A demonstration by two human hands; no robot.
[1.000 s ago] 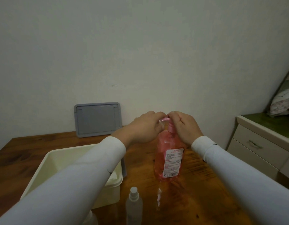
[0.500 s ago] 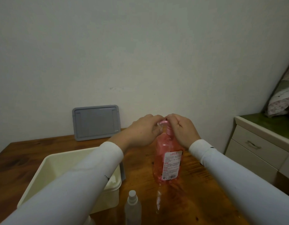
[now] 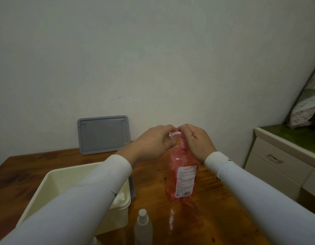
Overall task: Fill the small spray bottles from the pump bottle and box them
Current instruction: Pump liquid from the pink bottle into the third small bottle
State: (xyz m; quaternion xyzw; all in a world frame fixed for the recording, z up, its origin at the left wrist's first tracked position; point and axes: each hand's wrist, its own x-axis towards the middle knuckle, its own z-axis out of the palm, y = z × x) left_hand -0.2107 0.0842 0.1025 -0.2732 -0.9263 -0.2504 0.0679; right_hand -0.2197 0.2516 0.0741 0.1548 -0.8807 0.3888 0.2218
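Note:
A tall pink pump bottle point(image 3: 182, 175) with a white label stands upright on the wooden table point(image 3: 206, 218). My right hand point(image 3: 197, 140) is curled over its pink pump head. My left hand point(image 3: 153, 144) holds a small clear bottle point(image 3: 171, 137) right under the pump spout, fingers wrapped round it. A capped clear spray bottle point(image 3: 143, 225) stands at the front of the table. A cream plastic box point(image 3: 52, 183) sits at the left, partly hidden by my left sleeve.
A grey lid point(image 3: 103, 134) leans against the wall behind the table. To the right stands a white drawer cabinet point(image 3: 280, 167) with a green top, and a patterned pillow point(image 3: 307, 105) lies above it.
My head has tilted a little, so the scene sits lower in view. Both hands stay at the pump head; the small clear bottle now shows more plainly in my left hand.

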